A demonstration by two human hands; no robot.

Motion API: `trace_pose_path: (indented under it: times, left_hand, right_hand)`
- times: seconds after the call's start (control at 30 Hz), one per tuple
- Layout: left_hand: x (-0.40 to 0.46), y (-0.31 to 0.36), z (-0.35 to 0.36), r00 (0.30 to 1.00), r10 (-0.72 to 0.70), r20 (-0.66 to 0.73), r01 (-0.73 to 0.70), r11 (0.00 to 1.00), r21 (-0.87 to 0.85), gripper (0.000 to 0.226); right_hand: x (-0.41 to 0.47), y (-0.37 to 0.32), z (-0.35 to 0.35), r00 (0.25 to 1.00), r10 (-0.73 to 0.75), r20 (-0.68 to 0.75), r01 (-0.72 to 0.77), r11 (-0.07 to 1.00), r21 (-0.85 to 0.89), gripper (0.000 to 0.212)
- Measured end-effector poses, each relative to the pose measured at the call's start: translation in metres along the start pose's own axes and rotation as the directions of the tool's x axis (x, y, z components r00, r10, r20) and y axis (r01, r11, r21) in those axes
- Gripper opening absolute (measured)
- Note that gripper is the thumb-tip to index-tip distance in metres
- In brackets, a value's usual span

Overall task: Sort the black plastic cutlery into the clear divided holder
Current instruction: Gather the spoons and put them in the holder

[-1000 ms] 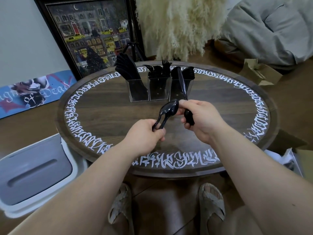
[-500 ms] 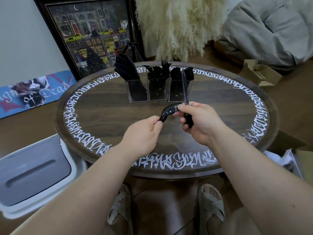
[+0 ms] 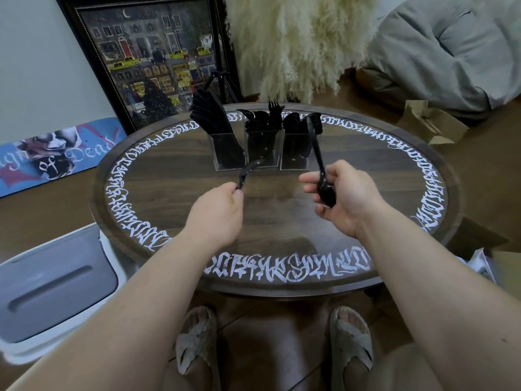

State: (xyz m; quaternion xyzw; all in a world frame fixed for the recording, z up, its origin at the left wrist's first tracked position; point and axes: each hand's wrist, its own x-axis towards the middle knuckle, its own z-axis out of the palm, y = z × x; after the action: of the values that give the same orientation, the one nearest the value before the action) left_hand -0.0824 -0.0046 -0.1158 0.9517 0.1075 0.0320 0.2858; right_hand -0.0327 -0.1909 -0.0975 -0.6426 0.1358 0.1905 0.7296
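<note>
Bare forearms with no sleeves; at the bottom of the frame, feet in pale woven cross-strap sandals [image 3: 350, 340].

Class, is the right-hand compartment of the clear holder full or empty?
Partly filled: the right compartment holds black spoons, bowls sticking above its rim.

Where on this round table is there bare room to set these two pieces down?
Bare wood lies between the clear divided holder and both hands, and left and right of the holder inside the white lettering ring. Crowded: only the holder's three filled compartments.

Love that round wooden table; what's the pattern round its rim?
White calligraphy-style lettering in a ring, in the head view.
</note>
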Motion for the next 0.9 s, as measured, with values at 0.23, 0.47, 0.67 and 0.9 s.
trace_pose_path:
  times: [0.23, 0.47, 0.67, 0.9]
  left_hand:
    - [0.004, -0.010, -0.007, 0.994, -0.036, -0.105, 0.038, 0.999, 0.011, 0.033]
    - [-0.006, 0.000, 0.004, 0.975, 0.015, 0.220, -0.012, 1.000, -0.013, 0.030]
    - [-0.013, 0.006, 0.005, 0.958, 0.102, 0.269, -0.073, 0.991, -0.115, 0.033]
    - [-0.020, 0.014, -0.002, 0.953, 0.143, 0.266, -0.118, 0.987, -0.111, 0.037]
  right_hand:
    - [-0.004, 0.014, -0.006, 0.933, -0.278, 0.228, 0.336, 0.446, -0.829, 0.027]
    - [-0.007, 0.025, 0.009, 0.733, -0.575, 0.364, 0.604, 0.302, -0.738, 0.020]
    - [-0.004, 0.028, 0.012, 0.693, -0.667, 0.273, 0.587, 0.303, -0.751, 0.023]
    - [-0.005, 0.025, 0.008, 0.734, -0.664, 0.145, 0.544, 0.447, -0.710, 0.025]
